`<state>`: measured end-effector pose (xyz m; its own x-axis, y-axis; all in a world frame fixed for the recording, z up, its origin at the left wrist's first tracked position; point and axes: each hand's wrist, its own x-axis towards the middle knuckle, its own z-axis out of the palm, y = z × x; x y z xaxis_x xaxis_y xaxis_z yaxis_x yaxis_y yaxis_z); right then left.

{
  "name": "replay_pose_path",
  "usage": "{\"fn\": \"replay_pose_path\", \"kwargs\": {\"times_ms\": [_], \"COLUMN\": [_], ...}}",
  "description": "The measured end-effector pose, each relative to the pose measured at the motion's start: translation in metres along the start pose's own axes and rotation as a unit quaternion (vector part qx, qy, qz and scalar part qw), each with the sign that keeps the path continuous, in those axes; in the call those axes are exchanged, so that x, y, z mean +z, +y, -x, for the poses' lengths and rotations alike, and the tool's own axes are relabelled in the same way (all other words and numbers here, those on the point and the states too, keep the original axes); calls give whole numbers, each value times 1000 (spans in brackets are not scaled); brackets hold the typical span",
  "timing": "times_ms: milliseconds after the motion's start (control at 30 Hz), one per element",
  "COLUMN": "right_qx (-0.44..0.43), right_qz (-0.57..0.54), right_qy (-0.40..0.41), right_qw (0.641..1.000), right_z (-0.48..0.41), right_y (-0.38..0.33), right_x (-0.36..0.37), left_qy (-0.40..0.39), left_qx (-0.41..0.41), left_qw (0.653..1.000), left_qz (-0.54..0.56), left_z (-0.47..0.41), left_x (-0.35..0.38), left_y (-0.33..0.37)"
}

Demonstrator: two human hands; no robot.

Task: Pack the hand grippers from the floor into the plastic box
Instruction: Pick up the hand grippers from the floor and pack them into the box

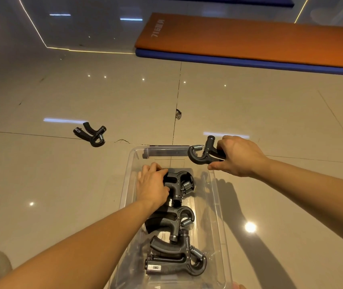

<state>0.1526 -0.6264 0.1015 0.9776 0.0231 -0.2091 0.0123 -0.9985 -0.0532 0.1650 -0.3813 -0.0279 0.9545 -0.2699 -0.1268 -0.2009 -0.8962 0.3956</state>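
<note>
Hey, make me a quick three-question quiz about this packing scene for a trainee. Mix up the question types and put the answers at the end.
1. True or false: the right hand is empty.
2. Where is the left hand? A) on the orange mat. B) inside the plastic box, gripping the far gripper. C) flat on the tiles.
3. Fill in: the floor gripper lies to the box's ____ side.
Key: 1 false, it holds the carried gripper near the box's far right corner. 2 B. 3 left.
</note>
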Motion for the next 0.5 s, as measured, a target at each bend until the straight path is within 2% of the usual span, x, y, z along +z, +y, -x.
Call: {"fn": "replay_pose_path", "kwargs": {"times_ms": [500], "right_qx": [1], "right_qz": [10], "right_qy": [3], "right_qw": [1000], "right_z": [1], "right_y": [-1], "right_x": [0], "left_qy": [-8], "left_qx": [-40], "left_qw": [997], "left_qz": [61], "left_z": [-2], "left_x": [-2], "left_y": [-3]}}
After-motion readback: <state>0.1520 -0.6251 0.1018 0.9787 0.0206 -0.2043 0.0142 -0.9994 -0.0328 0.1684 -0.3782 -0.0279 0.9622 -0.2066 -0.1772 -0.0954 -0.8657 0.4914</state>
